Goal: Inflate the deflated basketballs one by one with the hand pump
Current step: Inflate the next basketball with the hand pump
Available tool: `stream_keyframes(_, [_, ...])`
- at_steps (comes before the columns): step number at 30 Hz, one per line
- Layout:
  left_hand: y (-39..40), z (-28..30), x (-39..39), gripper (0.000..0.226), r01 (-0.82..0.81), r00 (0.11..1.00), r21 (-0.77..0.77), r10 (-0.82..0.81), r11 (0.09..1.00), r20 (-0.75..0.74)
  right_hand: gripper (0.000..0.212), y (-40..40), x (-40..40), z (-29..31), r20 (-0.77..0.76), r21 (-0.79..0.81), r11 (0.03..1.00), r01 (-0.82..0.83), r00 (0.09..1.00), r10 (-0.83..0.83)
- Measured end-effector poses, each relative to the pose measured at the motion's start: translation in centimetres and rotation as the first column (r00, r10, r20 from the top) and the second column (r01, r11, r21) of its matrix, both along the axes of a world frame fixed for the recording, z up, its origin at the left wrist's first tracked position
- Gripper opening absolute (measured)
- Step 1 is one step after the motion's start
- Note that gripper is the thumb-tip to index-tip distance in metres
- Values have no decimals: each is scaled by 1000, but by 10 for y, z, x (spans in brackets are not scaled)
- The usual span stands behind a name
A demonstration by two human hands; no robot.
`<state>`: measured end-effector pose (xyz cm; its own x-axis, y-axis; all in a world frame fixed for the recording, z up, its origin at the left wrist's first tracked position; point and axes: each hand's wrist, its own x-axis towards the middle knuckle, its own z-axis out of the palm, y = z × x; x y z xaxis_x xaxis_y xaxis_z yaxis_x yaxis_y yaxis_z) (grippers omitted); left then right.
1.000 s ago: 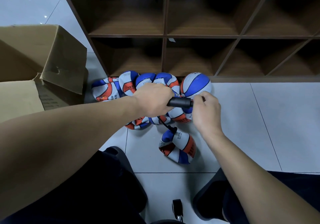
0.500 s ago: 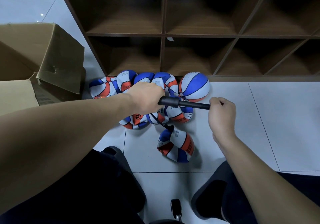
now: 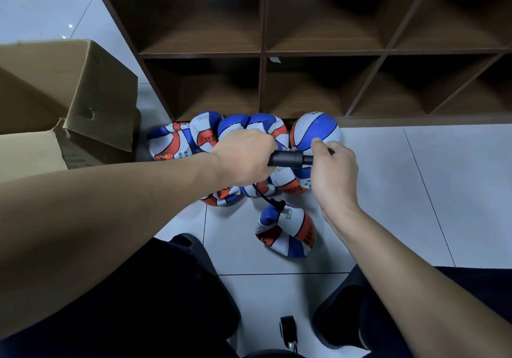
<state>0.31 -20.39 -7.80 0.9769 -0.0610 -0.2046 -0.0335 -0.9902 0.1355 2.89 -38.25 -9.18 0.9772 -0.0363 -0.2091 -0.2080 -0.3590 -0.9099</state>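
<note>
Left hand (image 3: 243, 161) clenched around the black barrel of the hand pump (image 3: 288, 159), fingers wrapped over the top and hidden on the far side; barrel sticking out of the fist toward 3 o'clock. Right hand (image 3: 333, 174) just beside it at 3 o'clock, grasping the pump's handle end, thumb and curled fingers (image 3: 318, 145) closed over it, with only a short dark tip showing past the knuckles. Barely any rod showing between barrel and right hand, the two hands nearly touching.

Thin black hose (image 3: 266, 198) dropping from under the left fist toward 5 o'clock, ending in a dark nozzle at the top of a deflated basketball (image 3: 288, 233), crumpled in blue, white and orange, alone on the tiled floor (image 3: 388, 205) below both hands, at 6 o'clock from the pump.

Row of flat basketballs (image 3: 194, 141) at 12 o'clock behind the hands, pressed against the foot of the wooden shelf unit (image 3: 263, 52), with more of them under the left fist. One round, full basketball (image 3: 315, 130) at the right end of that row, directly behind the right thumb.

Open cardboard box (image 3: 69, 94) at 9 o'clock, flap raised. Dark trouser legs at 6 o'clock on either side of a small black wheel (image 3: 288, 330)
</note>
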Motion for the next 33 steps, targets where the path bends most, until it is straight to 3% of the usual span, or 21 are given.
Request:
stream_keyframes(14, [-6,-7,2,11,58,998,-9,-58,998,33,40,-5,0,-5,22,-63,993,-102,994,104])
stream_keyframes(24, [27,-16,-3,29,-4,998,13,5,1000,-56,34,-57,34,-6,-99,-36,998,59,993,-62])
stream_keyframes(29, [17,-12,-3,25,-5,998,14,6,1000,-67,42,-45,21,-10,-71,-49,996,71,995,-74])
stream_keyframes(33, [7,-5,-6,23,-9,997,5,9,1000,-75,32,-26,9,-12,-29,-80,996,43,999,-46])
